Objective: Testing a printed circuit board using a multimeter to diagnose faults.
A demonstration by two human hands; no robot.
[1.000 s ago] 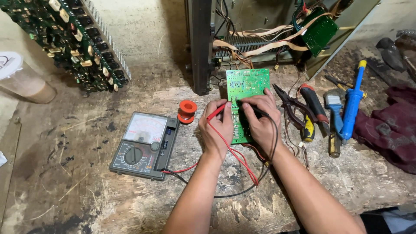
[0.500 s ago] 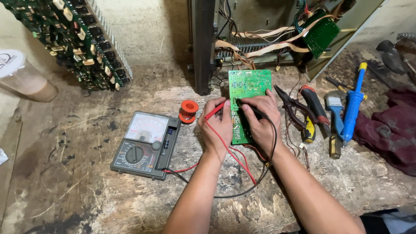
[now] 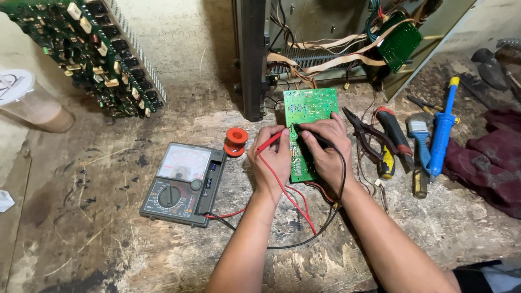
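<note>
Item: green circuit board [image 3: 307,116], lying flat on the worn wooden bench [image 3: 135,244], just right of the analogue multimeter [image 3: 183,183]. We are gripping the red probe [image 3: 269,141] in our left hand [image 3: 270,161] and the black probe [image 3: 312,137] in our right hand [image 3: 325,153], fingers clenched pen-fashion, both tips meeting the board's left edge. To probe well, we judge we should be keeping tips steady and leads slack. Board: rectangular, pale printing, partly hidden under our hands. Nearby: orange solder spool [image 3: 236,141], pliers [image 3: 366,133].
</note>
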